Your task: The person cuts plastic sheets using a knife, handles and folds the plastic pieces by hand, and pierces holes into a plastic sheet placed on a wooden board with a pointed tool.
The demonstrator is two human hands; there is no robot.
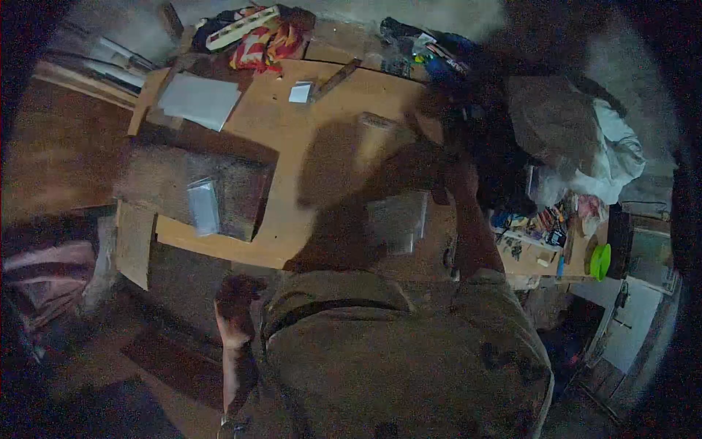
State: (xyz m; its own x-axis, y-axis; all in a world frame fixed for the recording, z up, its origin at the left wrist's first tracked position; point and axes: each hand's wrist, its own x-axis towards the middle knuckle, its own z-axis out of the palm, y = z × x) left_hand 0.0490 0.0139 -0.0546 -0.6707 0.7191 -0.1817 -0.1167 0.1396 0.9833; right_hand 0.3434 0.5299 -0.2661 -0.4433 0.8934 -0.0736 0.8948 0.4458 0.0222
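My left hand (240, 294) hangs beside my body, just below the near edge of the wooden table (256, 252). Its fingers are too dark to make out. My right arm reaches forward over the table, and my right hand (430, 123) lies in deep shadow near the far right side. Whether it grips anything is hidden. A stack of clear plastic sleeves or sheets (397, 222) lies on the table in front of my torso. To the left, a whitish, plastic-looking packet (203, 207) rests on a dark, worn board (245, 194).
White sheets (199, 100) lie at the far left, with a small white card (300, 92) and a wooden strip (336, 79) near the back. Red-and-yellow cloth (267, 45) sits beside a power strip (243, 28). At right are cluttered small items (541, 225) and a green round object (599, 262).
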